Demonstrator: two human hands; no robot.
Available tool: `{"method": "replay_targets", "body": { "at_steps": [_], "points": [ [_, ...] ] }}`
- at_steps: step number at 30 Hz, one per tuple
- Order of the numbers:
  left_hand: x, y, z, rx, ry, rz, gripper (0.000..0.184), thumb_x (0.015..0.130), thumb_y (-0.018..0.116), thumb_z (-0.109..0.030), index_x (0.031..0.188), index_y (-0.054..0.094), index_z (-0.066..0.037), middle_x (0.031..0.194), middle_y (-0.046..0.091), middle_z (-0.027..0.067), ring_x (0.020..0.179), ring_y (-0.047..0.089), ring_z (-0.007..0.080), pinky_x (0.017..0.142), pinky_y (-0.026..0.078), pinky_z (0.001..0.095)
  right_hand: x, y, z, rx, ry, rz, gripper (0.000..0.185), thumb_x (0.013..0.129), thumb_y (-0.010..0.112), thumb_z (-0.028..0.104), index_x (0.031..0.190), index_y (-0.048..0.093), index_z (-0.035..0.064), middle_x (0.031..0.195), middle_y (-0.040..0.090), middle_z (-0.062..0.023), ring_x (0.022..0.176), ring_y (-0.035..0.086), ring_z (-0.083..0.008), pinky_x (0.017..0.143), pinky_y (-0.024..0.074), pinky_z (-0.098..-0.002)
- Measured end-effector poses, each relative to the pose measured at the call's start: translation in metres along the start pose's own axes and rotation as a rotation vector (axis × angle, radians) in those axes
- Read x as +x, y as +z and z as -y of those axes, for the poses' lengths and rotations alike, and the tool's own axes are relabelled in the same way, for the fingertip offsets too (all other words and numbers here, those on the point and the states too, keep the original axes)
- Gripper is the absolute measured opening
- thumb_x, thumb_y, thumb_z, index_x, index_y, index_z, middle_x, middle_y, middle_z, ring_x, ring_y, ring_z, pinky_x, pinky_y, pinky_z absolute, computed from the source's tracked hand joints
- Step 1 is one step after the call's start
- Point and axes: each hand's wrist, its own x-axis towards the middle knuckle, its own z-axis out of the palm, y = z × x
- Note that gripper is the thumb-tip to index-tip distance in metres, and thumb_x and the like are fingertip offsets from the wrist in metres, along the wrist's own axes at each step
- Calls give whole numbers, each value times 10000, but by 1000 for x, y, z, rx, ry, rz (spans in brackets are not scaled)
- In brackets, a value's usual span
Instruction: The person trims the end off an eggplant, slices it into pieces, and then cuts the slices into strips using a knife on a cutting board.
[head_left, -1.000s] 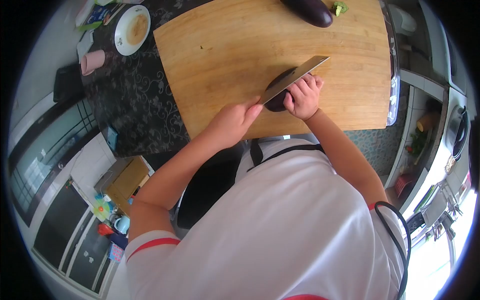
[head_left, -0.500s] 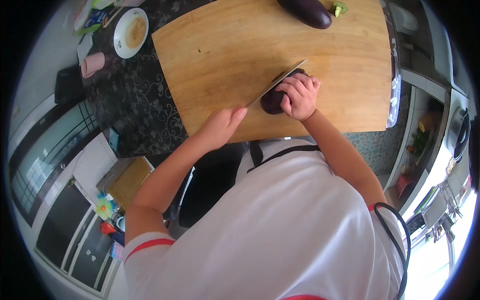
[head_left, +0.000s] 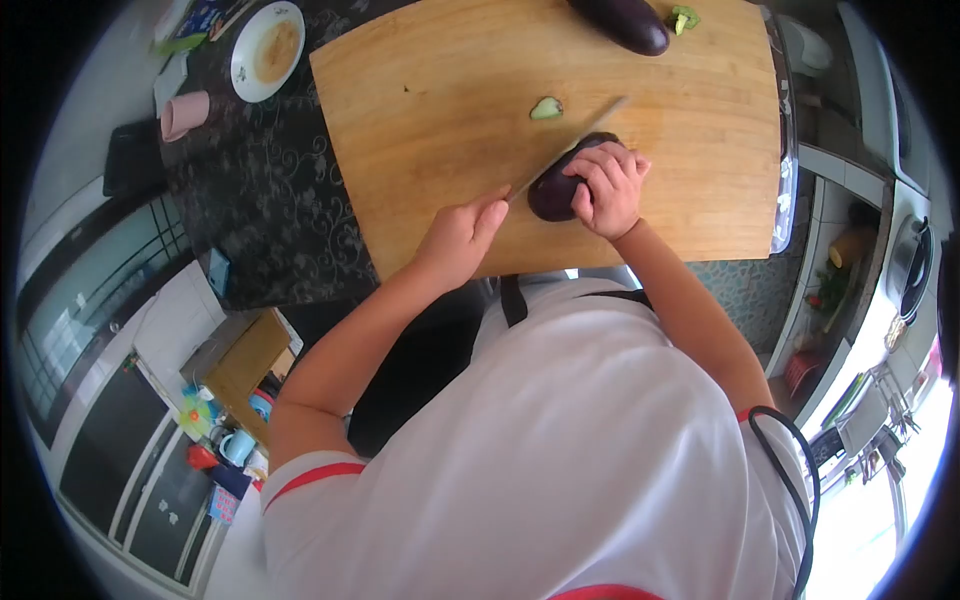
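Observation:
My left hand [head_left: 463,240] is wrapped round the handle of a knife [head_left: 567,147], its blade pointing away to the upper right. Under my right hand [head_left: 610,187], a dark purple eggplant [head_left: 553,195] is gripped against the wooden cutting board [head_left: 430,140]. The blade lies along the eggplant's far left side; whether it touches the flesh I cannot tell. A small pale green cut piece [head_left: 546,108] rests on the board beyond the blade. Further back lie another eggplant [head_left: 625,25] and a green cut stem end [head_left: 683,19]. The fingers hide part of the held eggplant.
To the left, on the dark patterned tabletop [head_left: 270,200], stand a white plate [head_left: 240,75] with brownish residue and a pink cup [head_left: 184,115]. A phone-like object [head_left: 218,271] lies near the table's edge. An open cardboard box [head_left: 243,370] is at lower left.
A pale green cut piece now lies on the board beyond the blade, where none showed before. The knife has shifted slightly away from the eggplant's end. My right hand still grips the eggplant.

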Motion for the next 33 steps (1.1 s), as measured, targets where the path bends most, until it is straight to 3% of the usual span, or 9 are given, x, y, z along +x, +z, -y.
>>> {"method": "replay_targets", "body": {
  "at_steps": [4,7,10,13,16,19,25,31,33],
  "points": [
    [-29,-20,-24,68,-12,88,427,986,404,-329,1171,573,17,815,631,215,766,615,328,724,468,371,0,-1,2,-21,-6,-28,198,685,574,206,870,643,201,954,606,23,983,528,-190,861,306,-376],
    [-40,-35,-31,162,-29,140,408,998,378,-279,1220,543,21,650,531,94,591,515,181,609,448,322,1,-1,3,-18,-2,-23,198,676,573,196,860,648,199,938,605,19,984,528,-191,854,306,-376],
    [-44,-37,-35,156,-25,135,410,989,393,-341,1067,592,9,829,620,235,779,597,378,717,461,388,1,1,3,-22,-4,-43,193,670,569,199,844,652,199,932,608,15,978,531,-193,848,306,-374],
    [-23,-33,-35,232,-45,196,421,990,386,-353,989,579,21,804,601,247,754,577,393,694,447,408,3,4,0,-10,-21,-43,185,668,560,208,829,650,200,931,611,20,960,535,-193,842,306,-371],
    [14,-20,-18,166,-254,315,438,990,381,-369,926,559,26,774,581,249,739,557,408,683,433,424,-3,2,-4,6,-35,-28,178,673,551,216,823,644,201,934,613,29,935,539,-189,836,307,-367],
    [16,0,-7,19,-45,114,440,989,389,-369,897,549,31,688,544,215,658,534,370,656,430,417,0,2,-1,4,-11,-39,173,678,545,215,822,640,199,933,611,32,923,537,-185,833,308,-367],
    [-2,-10,-5,-85,-128,85,408,999,387,-338,956,589,14,599,474,71,557,440,169,582,419,328,3,-2,1,10,-6,-14,177,687,569,211,851,637,202,952,605,36,941,534,-177,836,310,-363],
    [-29,-24,-16,-155,-178,134,415,1001,386,-319,1137,584,19,601,483,43,567,451,119,574,415,294,6,-7,2,18,-1,41,170,711,601,224,874,639,201,964,599,39,964,531,-182,843,307,-364],
    [-35,-26,-15,-82,-165,158,426,1001,383,-317,1178,565,24,634,530,69,599,501,145,604,432,307,8,-10,3,22,-2,62,167,710,619,214,875,641,199,962,600,38,971,531,-186,845,307,-365]
  ]
}}
